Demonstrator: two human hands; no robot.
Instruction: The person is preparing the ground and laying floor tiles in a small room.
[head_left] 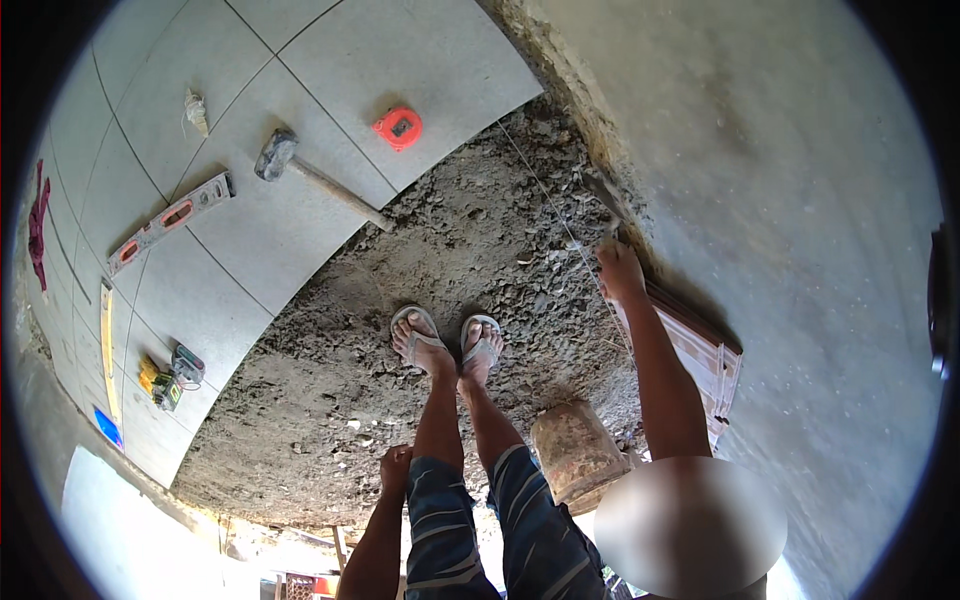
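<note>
My right hand is closed round the handle of a trowel, whose narrow dark blade points up along the foot of the wall. A thin string line runs slantwise over the rough mortar bed, passing close by that hand. Down beside my knee, my left hand is curled into a fist against the leg, with nothing showing in it. Just below the right hand, stacked tiles lean at the wall. A dirty bucket lies tilted by my right leg.
Grey floor tiles cover the left side, ending at the mortar. On them lie a mallet, a red tape measure, a spirit level and a yellow cordless tool. A plastered wall borders the right. My sandalled feet stand on the mortar.
</note>
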